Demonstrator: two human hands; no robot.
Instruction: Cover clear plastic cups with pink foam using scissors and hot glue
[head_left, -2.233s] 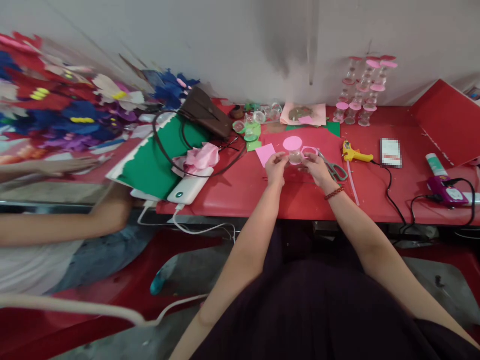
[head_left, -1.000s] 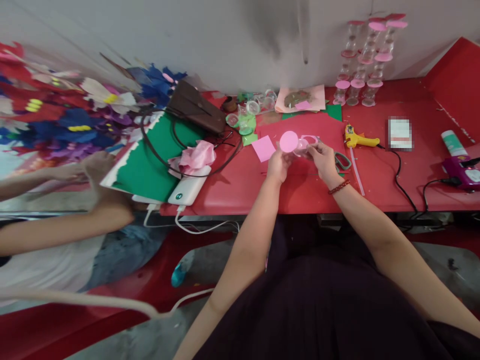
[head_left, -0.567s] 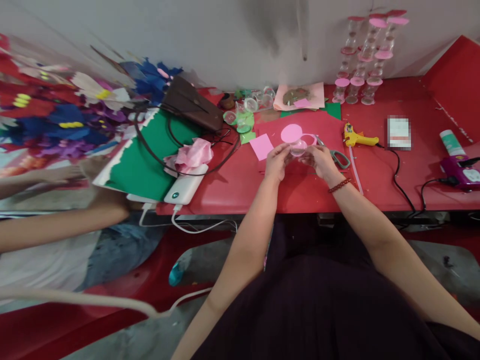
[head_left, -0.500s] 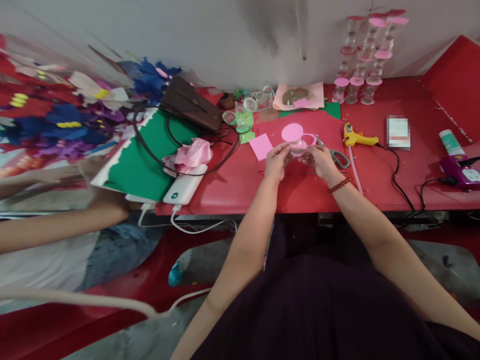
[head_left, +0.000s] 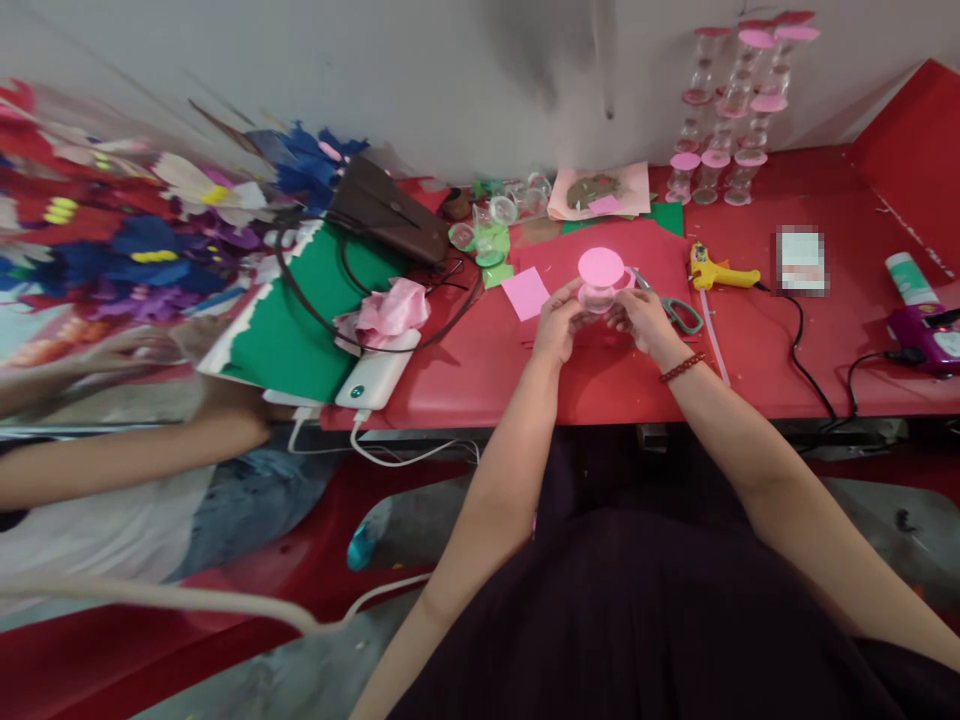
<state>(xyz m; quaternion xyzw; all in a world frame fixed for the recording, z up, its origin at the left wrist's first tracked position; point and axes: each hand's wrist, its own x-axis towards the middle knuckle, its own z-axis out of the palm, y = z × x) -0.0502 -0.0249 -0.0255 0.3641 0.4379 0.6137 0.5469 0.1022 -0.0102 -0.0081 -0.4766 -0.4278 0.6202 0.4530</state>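
Between my two hands, low over red sheets on the table, is a small clear plastic cup with pink around it. A round pink paper disc stands directly above the cup. My left hand is closed on the cup's left side, fingertips at its rim. On the other side my right hand pinches the cup's right edge; its fingertips are partly hidden. Behind the right fingers lie a pink paper piece and grey-handled scissors. A square of pink paper lies left of my hands.
Right of the scissors are a yellow glue gun and its black cord. Stacked clear cups with pink discs stand by the wall. At left lie a brown case, a white power bank and a person's arm.
The pink disc has shifted right relative to the cup and now sits centred over it. My hands stay around the cup. The whole view has slid slightly.
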